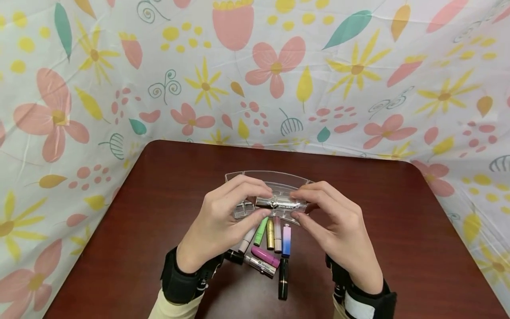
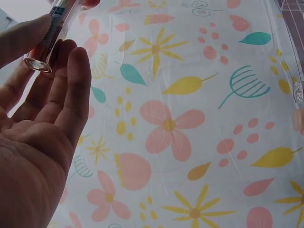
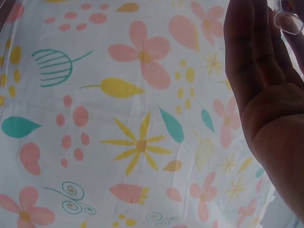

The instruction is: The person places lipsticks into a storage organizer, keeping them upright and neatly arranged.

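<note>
Both hands hold a shiny lipstick tube (image 1: 284, 204) with "avocado" lettering, level above a clear organizer (image 1: 275, 173). My left hand (image 1: 223, 219) pinches its silver end between thumb and fingers. On the clear end, the thumb and fingers of my right hand (image 1: 338, 221) grip. In the left wrist view the tube (image 2: 43, 52) shows a round metallic base and a printed label. A clear rounded end (image 3: 288, 23) appears by the right fingers in the right wrist view. The hands and tube cover part of the organizer.
Several cosmetic tubes lie below the organizer: green (image 1: 260, 231), gold (image 1: 270, 235), pink-and-blue (image 1: 286, 241), magenta (image 1: 264, 256), silver (image 1: 260, 266) and black (image 1: 283, 279). Another black tube (image 1: 233, 256) sits near the left wrist. A floral cloth (image 1: 279, 110) hangs behind the brown table (image 1: 167, 177).
</note>
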A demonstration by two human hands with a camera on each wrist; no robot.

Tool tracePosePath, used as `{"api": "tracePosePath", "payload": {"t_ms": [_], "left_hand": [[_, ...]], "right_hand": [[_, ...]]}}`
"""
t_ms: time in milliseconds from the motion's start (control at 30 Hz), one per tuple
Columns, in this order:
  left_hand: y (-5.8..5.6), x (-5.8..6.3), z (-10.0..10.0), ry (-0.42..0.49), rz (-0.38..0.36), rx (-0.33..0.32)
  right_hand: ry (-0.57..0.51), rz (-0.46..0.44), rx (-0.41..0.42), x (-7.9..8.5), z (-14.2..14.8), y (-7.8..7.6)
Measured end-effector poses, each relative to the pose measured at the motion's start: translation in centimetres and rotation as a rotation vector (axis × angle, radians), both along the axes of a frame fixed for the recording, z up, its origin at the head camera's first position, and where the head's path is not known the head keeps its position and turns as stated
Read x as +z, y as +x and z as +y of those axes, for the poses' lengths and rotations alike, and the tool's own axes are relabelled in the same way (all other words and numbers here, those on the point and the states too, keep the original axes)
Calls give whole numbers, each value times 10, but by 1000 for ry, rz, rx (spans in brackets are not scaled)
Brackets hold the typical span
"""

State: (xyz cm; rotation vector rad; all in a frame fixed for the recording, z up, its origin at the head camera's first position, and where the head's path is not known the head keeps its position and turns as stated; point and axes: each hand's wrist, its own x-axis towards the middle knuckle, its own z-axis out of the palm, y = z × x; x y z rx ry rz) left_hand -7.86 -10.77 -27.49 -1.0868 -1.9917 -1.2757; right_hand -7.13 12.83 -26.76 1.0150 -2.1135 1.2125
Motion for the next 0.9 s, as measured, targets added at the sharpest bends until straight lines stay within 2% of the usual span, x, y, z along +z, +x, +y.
{"api": "tracePosePath", "payload": {"t_ms": [733, 900], "left_hand": [[-4, 1, -6, -61, 2, 18], [-4, -1, -5, -88, -4, 29]], "right_hand": [[14, -22, 9, 0, 1, -3], [-58, -48, -3, -2, -2, -5]]}}
